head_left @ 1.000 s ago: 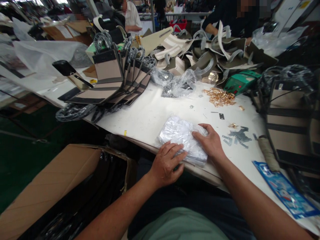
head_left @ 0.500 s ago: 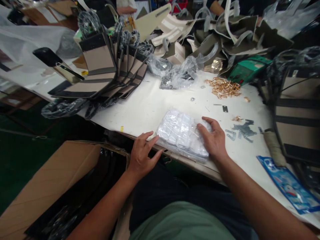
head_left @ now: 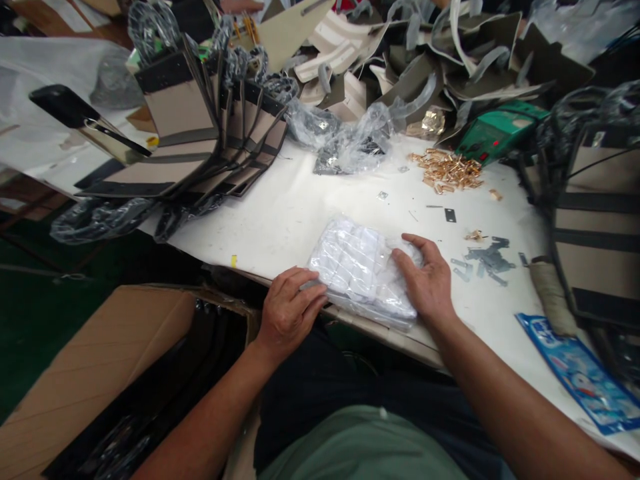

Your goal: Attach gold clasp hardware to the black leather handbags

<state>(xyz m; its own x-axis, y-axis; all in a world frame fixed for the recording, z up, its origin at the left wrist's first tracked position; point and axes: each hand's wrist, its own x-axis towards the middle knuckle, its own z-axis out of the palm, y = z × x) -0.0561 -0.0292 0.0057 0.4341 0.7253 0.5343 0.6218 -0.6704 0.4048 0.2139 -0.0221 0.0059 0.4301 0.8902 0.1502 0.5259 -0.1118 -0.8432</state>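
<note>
A clear plastic bag packed with small white bundles [head_left: 356, 263] lies flat at the near edge of the white table. My left hand [head_left: 291, 305] is at its left end, fingers drawn together and pinching the plastic at the corner. Around the right end sits my right hand [head_left: 427, 279], its thumb on top of the bag and its fingers along the far side. What the white bundles are cannot be made out through the plastic. Flat grey metal pieces [head_left: 490, 260] lie scattered just right of my right hand.
Striped bag panels with plastic-wrapped handles [head_left: 165, 160] stand stacked at left. Gold-coloured metal parts [head_left: 445, 171] lie beside a green device [head_left: 500, 133]. A thread spool [head_left: 553, 297] and blue packet [head_left: 580, 373] are at right. An open carton [head_left: 100, 347] stands below the table edge.
My left hand's spread fingers have closed together onto the bag's left corner. My right hand keeps its place on the bag. The view has shifted slightly.
</note>
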